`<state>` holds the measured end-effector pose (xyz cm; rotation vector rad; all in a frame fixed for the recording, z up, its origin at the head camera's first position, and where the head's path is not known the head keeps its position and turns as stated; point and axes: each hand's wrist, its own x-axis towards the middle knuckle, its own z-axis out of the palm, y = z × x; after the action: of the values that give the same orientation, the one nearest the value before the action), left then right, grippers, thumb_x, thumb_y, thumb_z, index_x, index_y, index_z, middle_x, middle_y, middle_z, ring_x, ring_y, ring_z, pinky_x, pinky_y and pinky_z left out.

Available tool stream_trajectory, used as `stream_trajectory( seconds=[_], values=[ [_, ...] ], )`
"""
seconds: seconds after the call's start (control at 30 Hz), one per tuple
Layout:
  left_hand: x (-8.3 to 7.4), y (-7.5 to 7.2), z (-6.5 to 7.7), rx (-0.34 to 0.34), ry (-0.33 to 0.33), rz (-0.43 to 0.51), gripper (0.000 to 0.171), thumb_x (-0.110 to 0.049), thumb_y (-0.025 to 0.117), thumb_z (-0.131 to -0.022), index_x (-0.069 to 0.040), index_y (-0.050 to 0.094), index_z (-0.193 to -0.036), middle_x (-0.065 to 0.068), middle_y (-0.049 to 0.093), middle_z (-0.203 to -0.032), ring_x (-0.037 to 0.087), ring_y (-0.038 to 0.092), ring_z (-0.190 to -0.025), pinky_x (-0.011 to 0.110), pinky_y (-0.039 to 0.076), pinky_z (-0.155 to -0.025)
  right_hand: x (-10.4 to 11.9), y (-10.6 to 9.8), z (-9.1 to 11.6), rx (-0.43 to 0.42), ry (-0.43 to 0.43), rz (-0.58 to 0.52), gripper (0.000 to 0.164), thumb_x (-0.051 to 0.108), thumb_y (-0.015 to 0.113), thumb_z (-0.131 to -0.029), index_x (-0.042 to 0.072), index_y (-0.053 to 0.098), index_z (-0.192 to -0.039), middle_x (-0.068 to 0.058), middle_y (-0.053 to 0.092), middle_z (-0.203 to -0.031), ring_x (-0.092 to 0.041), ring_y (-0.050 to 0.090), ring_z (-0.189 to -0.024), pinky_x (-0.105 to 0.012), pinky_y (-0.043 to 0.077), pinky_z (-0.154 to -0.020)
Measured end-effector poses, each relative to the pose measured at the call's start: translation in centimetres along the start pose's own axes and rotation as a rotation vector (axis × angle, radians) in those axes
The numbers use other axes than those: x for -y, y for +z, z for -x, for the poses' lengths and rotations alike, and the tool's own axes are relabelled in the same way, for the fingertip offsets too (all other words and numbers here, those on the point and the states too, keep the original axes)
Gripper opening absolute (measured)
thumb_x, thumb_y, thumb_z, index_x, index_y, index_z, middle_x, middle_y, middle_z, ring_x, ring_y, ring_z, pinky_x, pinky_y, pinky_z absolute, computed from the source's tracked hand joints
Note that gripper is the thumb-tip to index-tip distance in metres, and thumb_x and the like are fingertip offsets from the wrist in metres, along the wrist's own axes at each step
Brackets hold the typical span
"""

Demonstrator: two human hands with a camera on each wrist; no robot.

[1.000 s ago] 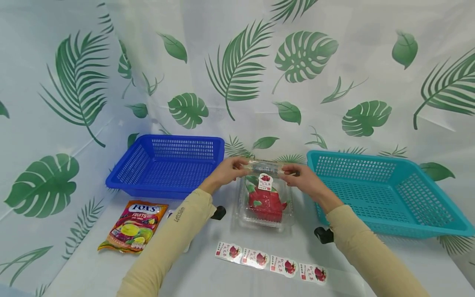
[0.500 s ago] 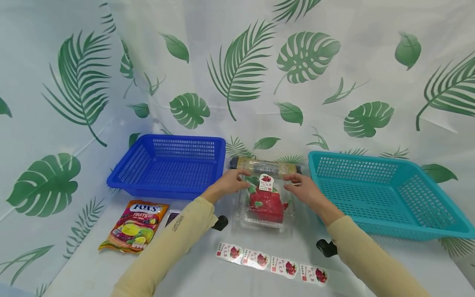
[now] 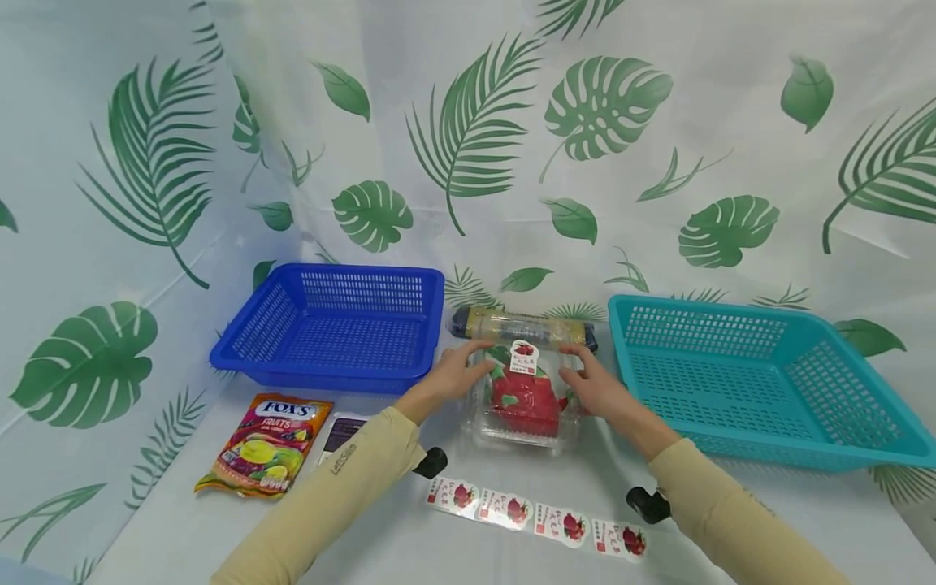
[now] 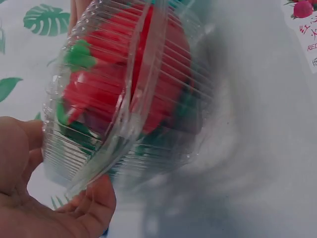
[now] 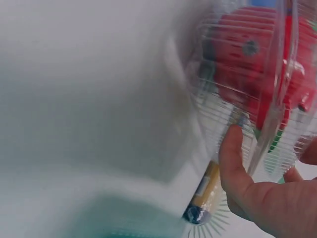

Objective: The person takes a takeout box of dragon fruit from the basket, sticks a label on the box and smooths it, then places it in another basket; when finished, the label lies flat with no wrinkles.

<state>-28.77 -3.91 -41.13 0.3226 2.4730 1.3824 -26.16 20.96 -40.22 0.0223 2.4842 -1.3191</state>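
A clear plastic clamshell box (image 3: 515, 437) sits in the middle of the table with a red and green dragon fruit (image 3: 522, 404) inside. On its lid is a white sticker (image 3: 523, 357) printed with a dragon fruit. My left hand (image 3: 457, 371) holds the box's left side, its thumb (image 4: 101, 196) at the rim seam in the left wrist view. On the opposite side, my right hand (image 3: 594, 388) holds the box, with one digit against the ribbed wall in the right wrist view. The box hides parts of the fingers.
Behind the box lies a long yellow and dark package (image 3: 522, 327). A blue basket (image 3: 329, 378) stands at left, a teal basket (image 3: 768, 453) at right. A candy bag (image 3: 266, 447) and a partly hidden purple-white item (image 3: 342, 432) lie left. A sticker strip (image 3: 537, 520) lies in front.
Both hands let go of the clear piece at the box's far edge, exposing the yellow package behind. They then came nearer and down onto the box's two sides.
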Motion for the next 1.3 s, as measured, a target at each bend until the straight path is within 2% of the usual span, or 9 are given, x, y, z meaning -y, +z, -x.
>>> stream_trajectory(
  seconds=[0.07,0.13,0.3,0.4,0.5,0.63,0.73,0.9,1.3],
  values=[
    [0.1,0.1,0.0,0.013,-0.004,0.036,0.047,-0.034,0.051,-0.103,-0.024,0.042,-0.148,0.016,0.051,-0.128,0.023,0.054,-0.080,0.046,0.050,-0.075,-0.2,0.1,0.1,-0.003,-0.017,-0.007,0.055,0.036,0.040,-0.106,0.017,0.018,-0.152,-0.029,0.024,-0.151,-0.045,0.031,-0.136,-0.053,0.048,-0.093],
    [0.3,0.1,-0.1,0.024,0.002,0.058,0.048,-0.033,0.051,-0.103,-0.023,0.041,-0.149,0.011,0.057,-0.104,0.017,0.043,-0.059,0.039,0.048,-0.060,-0.4,0.2,0.1,-0.009,-0.032,-0.005,0.055,0.037,0.039,-0.106,0.017,0.018,-0.153,-0.029,0.026,-0.150,-0.045,0.032,-0.135,-0.053,0.049,-0.093],
    [0.4,0.3,-0.2,0.020,0.023,0.079,0.046,-0.029,0.052,-0.103,-0.022,0.043,-0.148,0.002,0.042,-0.068,0.012,0.036,-0.050,0.027,0.040,-0.049,-0.6,0.3,0.2,-0.022,-0.052,-0.004,0.056,0.038,0.039,-0.106,0.016,0.018,-0.153,-0.028,0.030,-0.148,-0.044,0.036,-0.133,-0.053,0.049,-0.093],
    [0.5,0.3,-0.1,0.032,0.038,0.094,0.046,-0.028,0.050,-0.104,-0.022,0.042,-0.148,0.002,0.040,-0.066,0.013,0.036,-0.049,0.029,0.040,-0.049,-0.7,0.3,0.3,-0.009,-0.056,-0.013,0.058,0.040,0.038,-0.106,0.017,0.015,-0.154,-0.029,0.027,-0.150,-0.045,0.033,-0.135,-0.054,0.047,-0.095],
    [0.6,0.2,0.1,0.062,0.058,0.095,0.048,-0.029,0.047,-0.105,-0.022,0.037,-0.151,0.004,0.044,-0.074,0.014,0.040,-0.050,0.039,0.046,-0.056,-1.1,0.3,0.4,0.021,-0.062,-0.006,0.062,0.042,0.036,-0.106,0.018,0.009,-0.156,-0.029,0.019,-0.154,-0.047,0.026,-0.138,-0.059,0.042,-0.099],
    [1.0,-0.1,0.6,0.107,0.065,0.100,0.052,-0.032,0.045,-0.105,-0.025,0.030,-0.155,0.008,0.050,-0.086,0.017,0.045,-0.054,0.048,0.050,-0.066,-1.5,0.5,1.1,0.057,-0.075,0.020,0.065,0.044,0.035,-0.106,0.020,0.003,-0.157,-0.029,0.025,-0.151,-0.045,0.032,-0.133,-0.055,0.044,-0.092],
    [1.2,-0.2,1.0,0.115,0.070,0.113,0.053,-0.031,0.048,-0.104,-0.025,0.031,-0.154,0.010,0.052,-0.088,0.017,0.046,-0.058,0.047,0.051,-0.065,-1.6,0.7,1.8,0.057,-0.095,0.048,0.064,0.044,0.036,-0.105,0.020,0.007,-0.157,-0.028,0.038,-0.141,-0.040,0.042,-0.123,-0.048,0.046,-0.085],
    [1.1,-0.1,1.3,0.088,0.107,0.113,0.047,-0.028,0.052,-0.102,-0.018,0.042,-0.147,0.008,0.051,-0.080,0.017,0.047,-0.056,0.048,0.052,-0.063,-1.7,0.9,2.5,0.034,-0.116,0.062,0.063,0.045,0.038,-0.104,0.020,0.013,-0.156,-0.024,0.047,-0.135,-0.038,0.046,-0.123,-0.053,0.045,-0.092],
    [1.4,0.9,1.2,0.010,0.121,0.198,0.045,-0.024,0.059,-0.099,-0.012,0.048,-0.142,0.004,0.047,-0.071,0.016,0.043,-0.045,0.033,0.044,-0.048,-1.8,2.2,2.4,-0.033,-0.045,-0.071,0.064,0.046,0.040,-0.104,0.025,0.012,-0.156,-0.023,0.038,-0.144,-0.038,0.040,-0.129,-0.058,0.038,-0.102]
  ],
)
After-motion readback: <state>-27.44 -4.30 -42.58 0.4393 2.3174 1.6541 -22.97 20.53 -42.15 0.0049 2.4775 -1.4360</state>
